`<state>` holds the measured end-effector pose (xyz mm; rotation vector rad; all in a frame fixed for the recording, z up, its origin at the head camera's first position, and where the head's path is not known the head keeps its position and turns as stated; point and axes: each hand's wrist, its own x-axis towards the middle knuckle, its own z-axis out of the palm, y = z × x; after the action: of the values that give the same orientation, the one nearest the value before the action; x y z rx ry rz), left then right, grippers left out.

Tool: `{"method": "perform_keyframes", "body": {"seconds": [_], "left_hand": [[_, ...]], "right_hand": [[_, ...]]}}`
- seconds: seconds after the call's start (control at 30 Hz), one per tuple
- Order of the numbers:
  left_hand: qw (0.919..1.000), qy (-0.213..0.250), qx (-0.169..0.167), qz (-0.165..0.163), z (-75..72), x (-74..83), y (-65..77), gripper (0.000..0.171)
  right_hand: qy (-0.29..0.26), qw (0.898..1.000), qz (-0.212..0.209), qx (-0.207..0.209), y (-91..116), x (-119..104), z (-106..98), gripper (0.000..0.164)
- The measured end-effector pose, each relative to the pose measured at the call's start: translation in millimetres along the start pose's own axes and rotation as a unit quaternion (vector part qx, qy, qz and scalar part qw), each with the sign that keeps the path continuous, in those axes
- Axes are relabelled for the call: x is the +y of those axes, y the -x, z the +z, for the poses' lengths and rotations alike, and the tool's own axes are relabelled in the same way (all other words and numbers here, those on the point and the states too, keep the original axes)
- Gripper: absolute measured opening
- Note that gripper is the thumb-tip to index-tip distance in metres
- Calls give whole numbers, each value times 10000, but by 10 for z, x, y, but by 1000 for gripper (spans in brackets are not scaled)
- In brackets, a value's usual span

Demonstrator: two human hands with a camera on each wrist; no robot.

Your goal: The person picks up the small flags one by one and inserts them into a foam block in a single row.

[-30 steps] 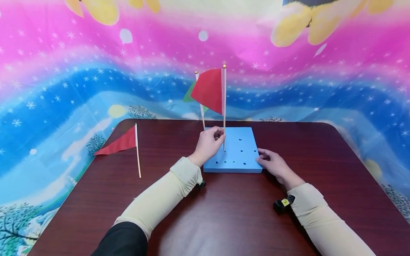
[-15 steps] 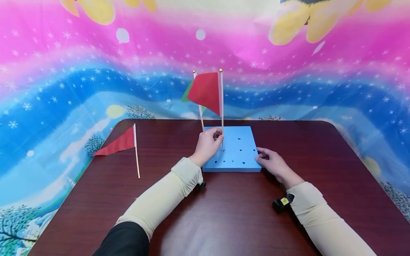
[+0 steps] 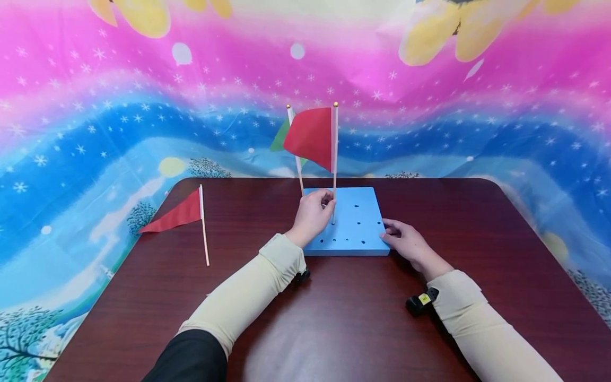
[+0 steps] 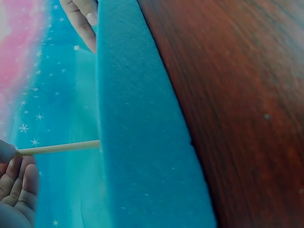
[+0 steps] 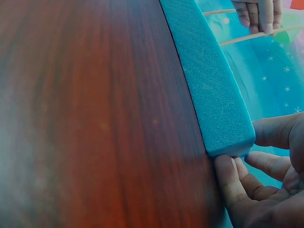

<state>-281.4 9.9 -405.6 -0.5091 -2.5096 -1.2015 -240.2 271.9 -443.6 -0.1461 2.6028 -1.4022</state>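
Head view: the left hand [image 3: 311,216] pinches an upright red flag [image 3: 328,140] over the blue block [image 3: 346,232], cloth [image 3: 307,137] pointing left. Left wrist: its stick [image 4: 59,147] runs square to the block. Right wrist: the right hand [image 5: 280,192], fingers loose, touches the block.

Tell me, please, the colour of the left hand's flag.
The flag is red, clearest in head view.

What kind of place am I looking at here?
Probably an indoor tabletop activity or filming setup, though the wider room isn't visible. A snowflake-patterned backdrop stretches behind a dark wood-grain table, and on the table a person's hands work at a blue foam-like block with holes.
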Motion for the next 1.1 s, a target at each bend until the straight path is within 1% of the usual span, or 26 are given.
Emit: {"method": "perform_keyframes", "body": {"seconds": [0.2,0.37,0.6,0.73,0.9,1.1], "left_hand": [[9999,-39,-87,-79,32,-45,23,15],[9999,26,-167,11,47,-76,38,13],[9995,-6,-276,119,61,-95,35,13],[9995,8,-284,137,60,-97,24,14],[9995,130,-301,-2,64,-98,36,14],[9985,279,-388,-281,77,-121,104,16]], "right_hand": [[17,10000,-17,-40,15,-13,-10,57],[-22,10000,6,-21,10,-21,-10,57],[3,10000,13,-46,5,-17,-16,57],[-23,10000,36,-36,5,-28,-27,58],[-32,10000,79,-29,1,-23,-20,58],[-27,10000,11,-37,-2,-4,-5,57]]}}
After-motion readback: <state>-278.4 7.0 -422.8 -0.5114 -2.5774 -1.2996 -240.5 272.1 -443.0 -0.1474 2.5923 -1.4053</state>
